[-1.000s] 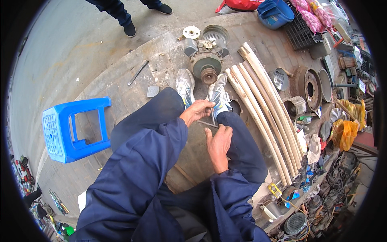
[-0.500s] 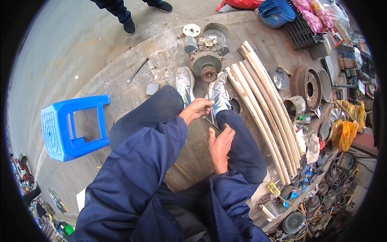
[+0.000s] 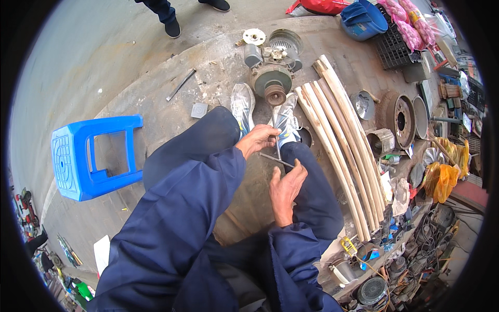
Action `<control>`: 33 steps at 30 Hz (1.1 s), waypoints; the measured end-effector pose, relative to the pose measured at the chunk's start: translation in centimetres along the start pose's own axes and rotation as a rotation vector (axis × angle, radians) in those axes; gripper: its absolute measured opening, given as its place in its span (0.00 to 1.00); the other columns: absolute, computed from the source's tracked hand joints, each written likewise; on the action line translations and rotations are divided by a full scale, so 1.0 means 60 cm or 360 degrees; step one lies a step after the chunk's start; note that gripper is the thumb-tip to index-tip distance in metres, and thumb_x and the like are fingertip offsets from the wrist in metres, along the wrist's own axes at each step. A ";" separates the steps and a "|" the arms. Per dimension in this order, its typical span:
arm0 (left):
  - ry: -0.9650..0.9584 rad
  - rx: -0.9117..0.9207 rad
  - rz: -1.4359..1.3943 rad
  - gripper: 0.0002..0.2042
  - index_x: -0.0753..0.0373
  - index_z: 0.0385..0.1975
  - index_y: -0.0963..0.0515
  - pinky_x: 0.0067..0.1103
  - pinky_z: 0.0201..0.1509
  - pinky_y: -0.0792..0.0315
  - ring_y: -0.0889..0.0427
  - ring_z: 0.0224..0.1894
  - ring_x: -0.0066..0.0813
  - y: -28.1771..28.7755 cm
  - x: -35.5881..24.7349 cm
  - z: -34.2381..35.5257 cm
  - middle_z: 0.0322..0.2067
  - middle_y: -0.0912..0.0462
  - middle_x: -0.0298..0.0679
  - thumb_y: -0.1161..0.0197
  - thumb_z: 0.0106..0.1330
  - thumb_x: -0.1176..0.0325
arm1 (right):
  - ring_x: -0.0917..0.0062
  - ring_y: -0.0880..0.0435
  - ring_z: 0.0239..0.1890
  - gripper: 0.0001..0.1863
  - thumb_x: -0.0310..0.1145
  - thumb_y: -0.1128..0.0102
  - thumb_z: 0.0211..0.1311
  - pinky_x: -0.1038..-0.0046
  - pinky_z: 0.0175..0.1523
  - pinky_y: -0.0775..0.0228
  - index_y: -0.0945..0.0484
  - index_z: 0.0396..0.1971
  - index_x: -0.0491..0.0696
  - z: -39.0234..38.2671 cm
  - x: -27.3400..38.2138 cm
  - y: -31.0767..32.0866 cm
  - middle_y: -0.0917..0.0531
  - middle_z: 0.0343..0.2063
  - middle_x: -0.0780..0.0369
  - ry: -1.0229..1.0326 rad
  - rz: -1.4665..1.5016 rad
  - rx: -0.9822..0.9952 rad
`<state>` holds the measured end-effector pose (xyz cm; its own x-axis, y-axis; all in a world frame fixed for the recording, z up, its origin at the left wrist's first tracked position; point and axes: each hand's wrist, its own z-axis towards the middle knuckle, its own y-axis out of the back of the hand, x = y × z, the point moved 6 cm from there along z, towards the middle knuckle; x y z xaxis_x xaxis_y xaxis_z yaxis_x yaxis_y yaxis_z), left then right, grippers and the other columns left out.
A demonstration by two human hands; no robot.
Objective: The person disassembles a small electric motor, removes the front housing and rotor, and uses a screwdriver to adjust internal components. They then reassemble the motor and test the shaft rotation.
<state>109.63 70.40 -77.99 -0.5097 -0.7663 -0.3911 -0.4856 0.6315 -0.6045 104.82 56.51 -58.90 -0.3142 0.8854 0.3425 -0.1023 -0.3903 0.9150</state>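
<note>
While seated in dark blue overalls, person works at frame centre. Right hand (image 3: pixel 286 190) just below centre, fingers pinching end of thin grey metal rod (image 3: pixel 276 159). Left hand (image 3: pixel 258 140) above it, closed around rod's other end, near grey sneakers (image 3: pixel 242 104). Right of centre: bundle of pale curved wooden slats (image 3: pixel 340 135). Upper centre: grey electric motor with pulley (image 3: pixel 274 86) on concrete floor (image 3: pixel 156 78). Left: blue plastic stool (image 3: pixel 88 156).

Navy blue coverall sleeves (image 3: pixel 208 208), grey-white sneakers (image 3: pixel 243 104).
</note>
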 end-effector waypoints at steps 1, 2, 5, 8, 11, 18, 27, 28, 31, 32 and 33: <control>0.0015 -0.0051 0.0010 0.05 0.60 0.34 0.19 0.15 0.28 0.23 0.21 0.24 0.15 0.003 0.004 0.000 0.26 0.17 0.30 0.30 0.68 0.68 | 0.53 0.23 0.55 0.25 0.41 0.29 0.62 0.57 0.54 0.28 0.23 0.49 0.36 0.000 -0.008 -0.026 0.24 0.49 0.46 -0.0137 0.0001 0.0317; 0.0030 -0.0104 0.0021 0.05 0.60 0.34 0.19 0.15 0.27 0.24 0.21 0.24 0.15 0.008 0.009 -0.002 0.26 0.17 0.31 0.30 0.68 0.68 | 0.53 0.26 0.58 0.26 0.40 0.29 0.61 0.57 0.57 0.29 0.23 0.52 0.36 -0.007 -0.019 -0.055 0.27 0.53 0.45 -0.0274 0.0000 0.0635; -0.0004 -0.0005 -0.0006 0.05 0.61 0.34 0.19 0.14 0.27 0.23 0.21 0.23 0.14 0.020 0.004 0.002 0.26 0.17 0.31 0.31 0.69 0.68 | 0.59 0.19 0.46 0.25 0.50 0.43 0.74 0.59 0.50 0.25 0.22 0.48 0.39 -0.029 -0.048 -0.129 0.20 0.42 0.51 -0.1237 0.1317 0.0976; 0.0013 0.0014 -0.0081 0.05 0.61 0.34 0.19 0.14 0.26 0.24 0.22 0.23 0.14 -0.016 -0.001 0.003 0.25 0.17 0.31 0.31 0.69 0.68 | 0.67 0.17 0.37 0.32 0.58 0.59 0.79 0.65 0.44 0.22 0.22 0.44 0.40 -0.058 -0.055 -0.183 0.18 0.29 0.59 -0.2253 0.3140 0.0594; 0.0009 -0.0028 -0.0079 0.05 0.61 0.34 0.20 0.13 0.26 0.24 0.21 0.23 0.14 0.003 -0.001 -0.004 0.26 0.17 0.32 0.32 0.70 0.69 | 0.65 0.18 0.39 0.24 0.50 0.49 0.77 0.62 0.45 0.24 0.24 0.43 0.40 -0.059 -0.054 -0.148 0.19 0.30 0.58 -0.1888 0.2005 0.0769; -0.0026 -0.0053 -0.0112 0.05 0.64 0.32 0.20 0.16 0.24 0.24 0.21 0.23 0.17 0.004 0.004 0.001 0.25 0.18 0.33 0.31 0.67 0.71 | 0.59 0.18 0.41 0.26 0.45 0.39 0.72 0.59 0.49 0.27 0.25 0.51 0.34 -0.013 -0.044 -0.082 0.19 0.35 0.50 -0.0467 0.0279 0.0667; -0.0015 -0.0038 -0.0161 0.05 0.62 0.32 0.20 0.16 0.24 0.25 0.21 0.24 0.16 0.004 -0.009 -0.001 0.25 0.17 0.32 0.30 0.67 0.70 | 0.70 0.21 0.32 0.23 0.49 0.47 0.77 0.65 0.42 0.27 0.21 0.41 0.40 -0.053 -0.053 -0.135 0.19 0.29 0.59 -0.1781 0.1920 0.0964; -0.0010 -0.0061 -0.0158 0.05 0.62 0.32 0.20 0.16 0.24 0.25 0.21 0.24 0.17 0.005 -0.004 -0.003 0.25 0.18 0.32 0.30 0.67 0.70 | 0.69 0.20 0.33 0.19 0.43 0.41 0.74 0.61 0.44 0.27 0.22 0.41 0.39 -0.035 -0.047 -0.092 0.20 0.29 0.58 -0.1492 0.1123 0.0805; -0.0051 -0.0046 -0.0170 0.05 0.62 0.32 0.20 0.16 0.23 0.26 0.21 0.23 0.18 0.000 -0.010 0.000 0.25 0.18 0.32 0.30 0.66 0.71 | 0.54 0.22 0.48 0.23 0.34 0.32 0.64 0.59 0.53 0.29 0.26 0.52 0.34 0.003 -0.006 -0.021 0.20 0.40 0.48 -0.0054 0.0094 0.0120; -0.0053 -0.0039 -0.0192 0.05 0.62 0.32 0.20 0.16 0.22 0.27 0.22 0.22 0.18 -0.003 -0.009 0.000 0.24 0.18 0.32 0.30 0.66 0.71 | 0.52 0.23 0.51 0.25 0.36 0.32 0.64 0.58 0.55 0.30 0.26 0.54 0.34 0.007 0.010 -0.021 0.20 0.41 0.47 0.0252 -0.0105 0.0026; -0.0048 -0.0078 -0.0147 0.05 0.63 0.32 0.20 0.15 0.22 0.26 0.22 0.21 0.18 0.000 -0.006 -0.003 0.25 0.18 0.34 0.31 0.67 0.71 | 0.51 0.23 0.50 0.26 0.39 0.33 0.66 0.57 0.54 0.30 0.26 0.54 0.33 0.005 -0.007 -0.045 0.19 0.40 0.46 0.0130 -0.0089 0.0248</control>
<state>109.68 70.69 -77.71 -0.4399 -0.8242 -0.3565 -0.5640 0.5625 -0.6045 105.48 57.27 -61.43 -0.3884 0.8787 0.2774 0.0236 -0.2914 0.9563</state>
